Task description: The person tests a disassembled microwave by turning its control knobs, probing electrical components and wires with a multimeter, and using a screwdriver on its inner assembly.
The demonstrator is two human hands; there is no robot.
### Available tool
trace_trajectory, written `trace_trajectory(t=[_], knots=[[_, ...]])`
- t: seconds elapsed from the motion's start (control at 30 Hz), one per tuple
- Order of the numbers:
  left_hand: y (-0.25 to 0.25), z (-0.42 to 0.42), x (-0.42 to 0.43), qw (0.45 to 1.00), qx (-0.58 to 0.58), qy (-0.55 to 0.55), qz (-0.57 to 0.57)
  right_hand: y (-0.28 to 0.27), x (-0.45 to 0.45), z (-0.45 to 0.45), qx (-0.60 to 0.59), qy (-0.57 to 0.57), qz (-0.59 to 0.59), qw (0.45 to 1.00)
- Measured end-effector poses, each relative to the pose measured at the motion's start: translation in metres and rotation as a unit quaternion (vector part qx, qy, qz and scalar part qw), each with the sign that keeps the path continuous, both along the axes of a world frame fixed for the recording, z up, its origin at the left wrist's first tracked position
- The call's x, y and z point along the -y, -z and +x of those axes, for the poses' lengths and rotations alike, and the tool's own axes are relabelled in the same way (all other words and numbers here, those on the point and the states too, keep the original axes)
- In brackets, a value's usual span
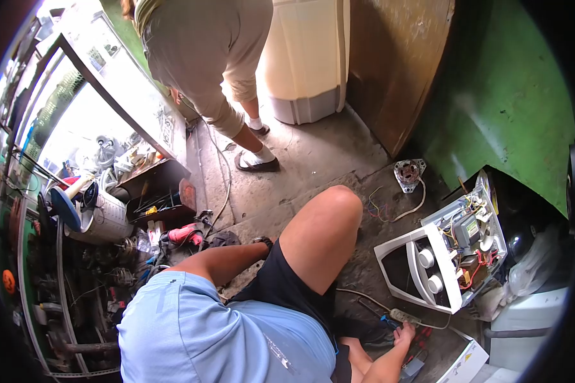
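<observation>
Low on the right, my right hand has its fingers curled at the end of a small blue-handled tool. Just beyond the fingertips lies a pale power strip with a cable. My left forearm reaches to a dark wristband beside my bent knee; the left hand's fingers are hidden behind my thigh. An opened microwave-like appliance with two white knobs lies to the right, its wiring and parts exposed. A round motor part with a pale cord and thin coloured wires is on the floor above it.
Another person stands bent over at the top, feet on the floor. A large pale container stands beside them. At left are a white basket, a red tool and cluttered shelves. A white panel lies bottom right.
</observation>
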State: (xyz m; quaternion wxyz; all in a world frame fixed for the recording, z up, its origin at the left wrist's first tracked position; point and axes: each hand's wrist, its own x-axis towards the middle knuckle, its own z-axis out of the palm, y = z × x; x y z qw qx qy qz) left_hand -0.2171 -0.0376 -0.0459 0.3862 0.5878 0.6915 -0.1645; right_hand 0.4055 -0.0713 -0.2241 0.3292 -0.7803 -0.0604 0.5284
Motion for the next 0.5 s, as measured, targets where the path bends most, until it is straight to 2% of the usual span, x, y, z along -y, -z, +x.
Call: trace_trajectory(t=[0.5], knots=[[-0.001,-0.012,0.005,1.000,0.002,0.010,0.024,-0.002,-0.001,-0.003,0.006,-0.006,0.002,1.000]])
